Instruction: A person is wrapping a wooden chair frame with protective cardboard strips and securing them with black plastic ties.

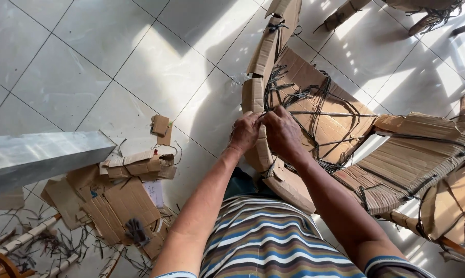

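Both hands are held close together at the rim of a cardboard-wrapped frame (314, 118) lying on the tiled floor (88, 67). The left hand (244, 133) is closed on the cardboard edge, and the right hand (283, 131) is pinched shut on a dark strap (314, 113) stretched across it. Cardboard scraps (119, 201) are seen at lower left, beside a metal beam (42, 157).

brown cardboard wrapping (340, 123) around frame, floor scraps (116, 206)
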